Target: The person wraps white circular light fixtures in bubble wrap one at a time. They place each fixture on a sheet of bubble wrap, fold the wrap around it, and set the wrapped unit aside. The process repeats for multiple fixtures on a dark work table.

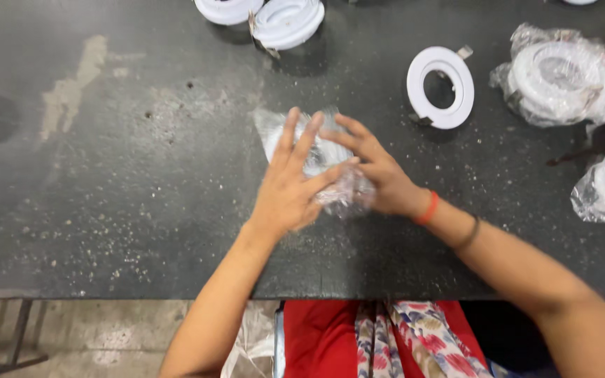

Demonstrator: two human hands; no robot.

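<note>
Both hands, left hand (285,189) and right hand (376,175), press bagged ring (320,157) flat.

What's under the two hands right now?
A clear plastic bag lies flat on the dark table under the left hand and right hand. Whatever is in it is blurred and mostly covered by the fingers.

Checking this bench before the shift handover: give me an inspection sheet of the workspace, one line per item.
Surface: dark table, scuffed, pale worn patch and specks.
Job's things: clear plastic bag with a whitish part inside, blurred.
Clutter: bare white ring fixture; bagged white fixtures at right; two more white fixtures at the far edge.
Hands: left hand and right hand both on the bag, fingers spread.
Cables: nothing seen.
Surroundings: concrete floor, table leg, red garment.
</note>
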